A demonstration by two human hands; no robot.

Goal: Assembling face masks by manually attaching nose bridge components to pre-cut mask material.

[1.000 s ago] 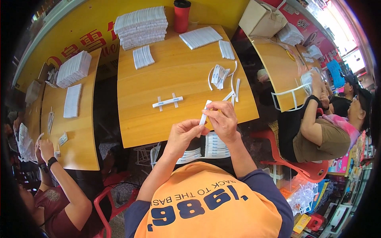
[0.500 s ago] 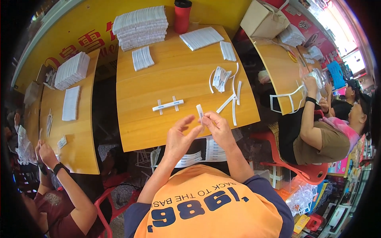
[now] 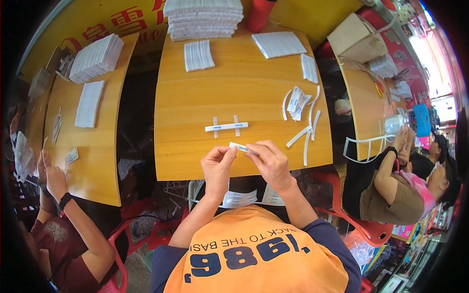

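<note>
A short white strip (image 3: 239, 147) with blue print lies sideways between my hands, just above the table's near edge. My left hand (image 3: 216, 168) is closed, thumb and fingertips pinching its left end. The other end is gripped between the thumb and fingers of my right hand (image 3: 273, 163), which hide part of it. Beyond them on the table sits a narrow white bar (image 3: 226, 127) with blue print, crossed by two pale translucent strips (image 3: 215, 133). To its right lie loose white strips (image 3: 306, 139) and a small heap of printed white slips (image 3: 297, 103).
Neat stacks of white folded pieces (image 3: 204, 19) stand at the back of the wooden table (image 3: 195, 97), near a red tumbler (image 3: 261, 14). Printed white sheets (image 3: 239, 198) lie below the near edge. People work at side tables; one person's hand (image 3: 57, 181) is at left.
The strip has turned from upright in my right hand to sideways. My left hand, open before, has closed on its other end. The whole view has shifted, so the table appears higher and further right.
</note>
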